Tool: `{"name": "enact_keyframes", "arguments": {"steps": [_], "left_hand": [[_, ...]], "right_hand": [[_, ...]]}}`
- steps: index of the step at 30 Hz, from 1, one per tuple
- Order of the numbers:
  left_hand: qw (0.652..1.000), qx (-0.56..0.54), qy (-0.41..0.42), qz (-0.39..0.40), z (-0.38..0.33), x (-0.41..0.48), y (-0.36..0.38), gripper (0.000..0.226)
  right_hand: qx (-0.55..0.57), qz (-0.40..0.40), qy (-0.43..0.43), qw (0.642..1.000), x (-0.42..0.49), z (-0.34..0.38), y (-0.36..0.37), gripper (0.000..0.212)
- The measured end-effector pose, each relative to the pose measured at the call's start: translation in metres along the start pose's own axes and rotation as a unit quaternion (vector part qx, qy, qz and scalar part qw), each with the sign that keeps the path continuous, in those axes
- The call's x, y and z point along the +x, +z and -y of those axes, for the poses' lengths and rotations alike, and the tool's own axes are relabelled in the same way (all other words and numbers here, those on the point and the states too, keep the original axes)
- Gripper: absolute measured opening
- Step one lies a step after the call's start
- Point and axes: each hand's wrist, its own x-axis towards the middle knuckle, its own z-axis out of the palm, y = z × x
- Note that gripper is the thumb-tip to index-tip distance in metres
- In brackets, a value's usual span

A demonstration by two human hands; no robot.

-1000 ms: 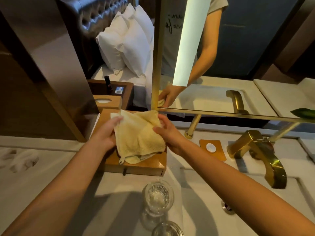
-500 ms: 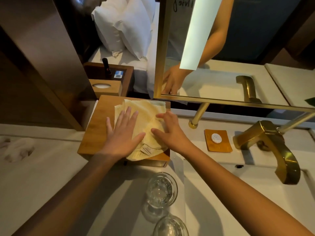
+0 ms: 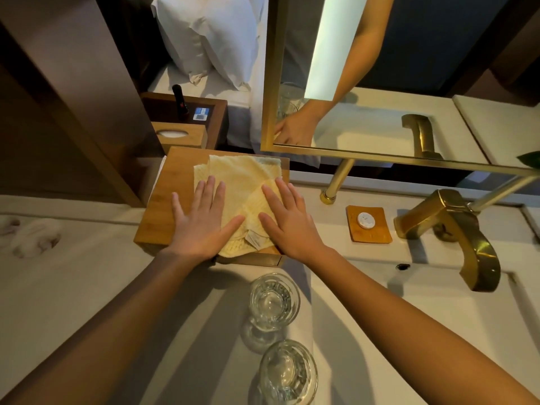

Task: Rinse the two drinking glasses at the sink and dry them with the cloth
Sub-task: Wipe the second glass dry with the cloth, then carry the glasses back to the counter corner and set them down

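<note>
Left hand (image 3: 201, 220) and right hand (image 3: 290, 222) flat, fingers straight, atop the cloth (image 3: 242, 182) (on a wooden box (image 3: 172, 182))

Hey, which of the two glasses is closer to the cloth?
The farther glass, standing just in front of the wooden box under the cloth; the other glass stands nearer the person.
</note>
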Motion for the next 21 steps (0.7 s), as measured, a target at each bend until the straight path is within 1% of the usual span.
{"name": "enact_keyframes", "arguments": {"steps": [5,8,11,13,15,17,21], "left_hand": [[0.999,-0.019,-0.022,-0.037,-0.008,-0.009,0.0,0.075],[0.996,-0.052,-0.043,-0.054,-0.021,-0.028,0.001,0.069],[0.994,-0.079,-0.04,-0.064,-0.029,-0.058,0.008,0.068],[0.994,-0.084,-0.042,-0.062,-0.032,-0.078,0.013,0.069],[0.993,-0.09,-0.051,-0.056,-0.036,-0.095,0.016,0.071],[0.991,-0.11,-0.056,-0.052,-0.043,-0.112,0.017,0.072],[0.988,-0.139,-0.056,-0.048,-0.063,-0.149,0.022,0.074]], "right_hand": [[0.017,0.017,0.009,1.0,0.001,0.002,-0.004,0.06],[0.059,0.043,0.01,0.997,-0.005,0.003,-0.013,0.064],[0.097,0.054,0.008,0.994,-0.026,-0.001,-0.019,0.07],[0.112,0.054,0.001,0.992,-0.048,-0.007,-0.021,0.069],[0.122,0.054,-0.011,0.991,-0.068,-0.013,-0.02,0.063],[0.125,0.057,-0.032,0.99,-0.086,-0.02,-0.021,0.063],[0.091,0.096,-0.083,0.988,-0.11,-0.024,-0.024,0.066]]}}
